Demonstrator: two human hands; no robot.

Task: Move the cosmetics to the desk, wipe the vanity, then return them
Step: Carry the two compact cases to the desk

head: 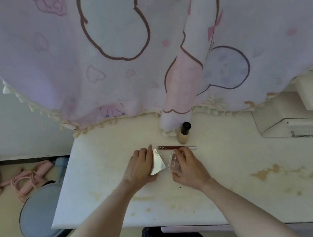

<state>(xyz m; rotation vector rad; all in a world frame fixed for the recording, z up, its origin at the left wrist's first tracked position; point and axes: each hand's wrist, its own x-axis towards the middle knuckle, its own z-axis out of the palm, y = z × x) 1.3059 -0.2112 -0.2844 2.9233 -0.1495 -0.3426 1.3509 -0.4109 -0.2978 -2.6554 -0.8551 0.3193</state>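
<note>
On the stained cream vanity top (230,164) my left hand (140,167) grips a silver triangular compact (157,162) by its left edge. My right hand (188,167) holds a small clear-lidded brown palette (174,163) right beside it. Just beyond lies a brown lip-gloss tube (171,147) with a silver end. Behind that stands a beige foundation bottle (183,133) with a black cap, upright near the curtain hem.
A pink and white printed curtain (140,49) hangs over the back of the vanity. A white drawer unit (299,122) sits at the right. Left of the top, on the floor, are a blue round stool (41,214) and a pink skipping rope (28,179).
</note>
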